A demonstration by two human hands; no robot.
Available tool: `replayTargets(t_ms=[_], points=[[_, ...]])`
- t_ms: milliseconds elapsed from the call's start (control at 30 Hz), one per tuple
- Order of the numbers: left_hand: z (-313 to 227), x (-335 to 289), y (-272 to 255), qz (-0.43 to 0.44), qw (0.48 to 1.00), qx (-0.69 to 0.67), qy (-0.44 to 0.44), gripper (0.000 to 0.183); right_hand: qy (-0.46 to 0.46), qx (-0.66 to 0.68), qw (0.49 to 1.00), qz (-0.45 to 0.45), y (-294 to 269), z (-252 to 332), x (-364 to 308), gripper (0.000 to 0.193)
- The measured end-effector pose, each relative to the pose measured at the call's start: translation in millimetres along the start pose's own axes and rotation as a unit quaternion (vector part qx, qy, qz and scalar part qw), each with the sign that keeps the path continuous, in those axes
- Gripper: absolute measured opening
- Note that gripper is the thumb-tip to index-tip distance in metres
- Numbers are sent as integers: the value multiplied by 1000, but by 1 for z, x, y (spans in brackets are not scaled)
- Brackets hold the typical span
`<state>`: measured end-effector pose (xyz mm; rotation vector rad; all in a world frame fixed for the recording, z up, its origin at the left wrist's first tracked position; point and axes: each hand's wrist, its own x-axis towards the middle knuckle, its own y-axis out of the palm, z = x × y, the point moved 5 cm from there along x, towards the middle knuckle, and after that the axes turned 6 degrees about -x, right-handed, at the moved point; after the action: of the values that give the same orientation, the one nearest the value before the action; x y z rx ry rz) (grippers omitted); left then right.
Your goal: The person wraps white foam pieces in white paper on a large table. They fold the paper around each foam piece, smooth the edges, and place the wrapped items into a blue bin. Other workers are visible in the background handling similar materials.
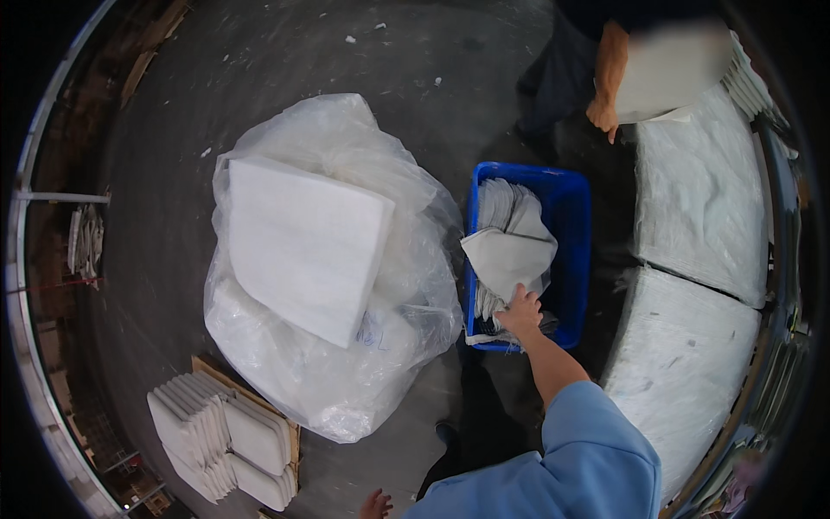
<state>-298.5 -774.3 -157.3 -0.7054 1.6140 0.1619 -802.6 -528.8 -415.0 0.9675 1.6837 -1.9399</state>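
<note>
My right hand reaches over the near end of a blue plastic crate. Its fingers pinch the near corner of a whitish cloth piece that lies folded on top of more cloth. Behind that piece, a bunch of similar greyish-white cloths leans against the crate's left wall. Part of my fingertips' grip is hidden by the hand itself. Low in the picture, my left hand hangs with its fingers loosely apart, holding nothing.
Left of the crate sits a big clear plastic bag with a white foam-like slab on it. Stacked white pads stand lower left. Plastic-wrapped white blocks line the right side. A co-worker's hand hangs beside a pale sheet.
</note>
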Motion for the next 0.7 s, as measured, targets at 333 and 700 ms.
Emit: replayTargets(t_ms=[333,700], points=[[-55,37,-4,7,995,87,45,54,3,6,992,-125,34,1,86,74],[-26,30,19,59,995,53,52,54,17,195,901,-388,-142,-169,67,54]])
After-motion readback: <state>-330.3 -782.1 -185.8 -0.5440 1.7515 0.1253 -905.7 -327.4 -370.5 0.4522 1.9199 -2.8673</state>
